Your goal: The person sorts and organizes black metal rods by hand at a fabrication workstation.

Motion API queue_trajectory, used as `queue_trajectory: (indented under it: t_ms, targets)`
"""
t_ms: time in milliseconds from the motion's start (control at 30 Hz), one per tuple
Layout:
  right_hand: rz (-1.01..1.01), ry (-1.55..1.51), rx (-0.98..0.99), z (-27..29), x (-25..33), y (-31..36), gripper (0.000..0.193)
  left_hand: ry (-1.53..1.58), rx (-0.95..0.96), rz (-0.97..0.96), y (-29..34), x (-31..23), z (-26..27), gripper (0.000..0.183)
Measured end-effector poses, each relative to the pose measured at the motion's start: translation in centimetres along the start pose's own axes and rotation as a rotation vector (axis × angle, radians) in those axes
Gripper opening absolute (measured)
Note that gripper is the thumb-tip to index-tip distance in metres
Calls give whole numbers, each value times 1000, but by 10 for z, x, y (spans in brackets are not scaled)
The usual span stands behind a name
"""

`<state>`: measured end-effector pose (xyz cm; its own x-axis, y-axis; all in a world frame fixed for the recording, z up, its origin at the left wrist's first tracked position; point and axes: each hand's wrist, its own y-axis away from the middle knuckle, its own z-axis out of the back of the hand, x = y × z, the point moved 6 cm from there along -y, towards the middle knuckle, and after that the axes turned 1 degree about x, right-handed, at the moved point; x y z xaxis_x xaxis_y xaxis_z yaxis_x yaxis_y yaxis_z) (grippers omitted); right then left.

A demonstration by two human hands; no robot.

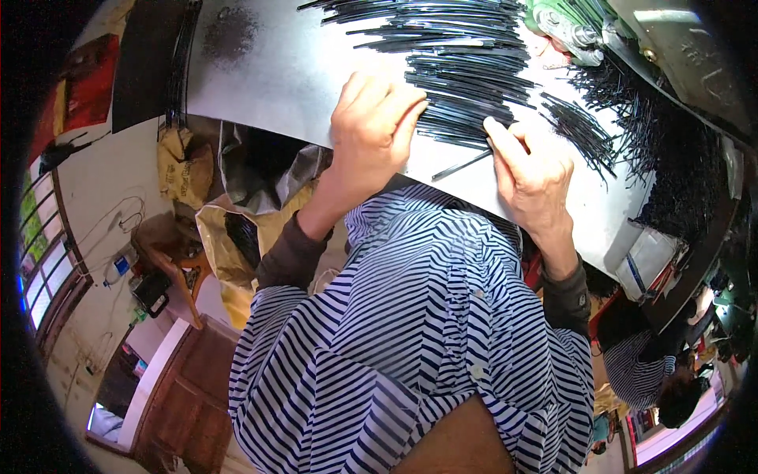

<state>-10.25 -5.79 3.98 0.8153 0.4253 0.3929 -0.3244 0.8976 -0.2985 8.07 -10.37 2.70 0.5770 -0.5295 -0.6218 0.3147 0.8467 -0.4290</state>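
Many thin black strips lie crosswise in a long heap on the pale metal tabletop in front of me. At the heap's left ends, my left hand is curled closed, thumb and fingertips at the nearer strips. Across from it, my right hand pinches at the right ends of the same near strips with thumb and index finger. How many strips each hand grips is hidden. One loose strip sticks out toward the table's near edge, between my hands. A smaller bunch of strips lies beyond my right hand.
A green machine stands at the back right, with a tangled mass of black strips beside it. A small white box sits near the right table edge. Sacks stand below on the left. Another person is at the far right.
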Motion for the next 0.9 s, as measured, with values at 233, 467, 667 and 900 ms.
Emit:
queue_trajectory:
  t_ms: [233, 467, 667, 900]
  targets:
    - [-83, -76, 28, 2, -7, 7, 31, -17, 52, -13, 0, -2, 3, 18]
    - [-258, -155, -64, 20, -27, 22, 19, 82, -55, 63, 5, 6, 5, 15]
    - [-403, -565, -476, 15, -36, 52, 13, 640, -363, 391, 21, 32, -3, 21]
    - [-488, -805, -568, -9, -37, 55, 11, 741, -385, 439, 21, 18, -19, 28]
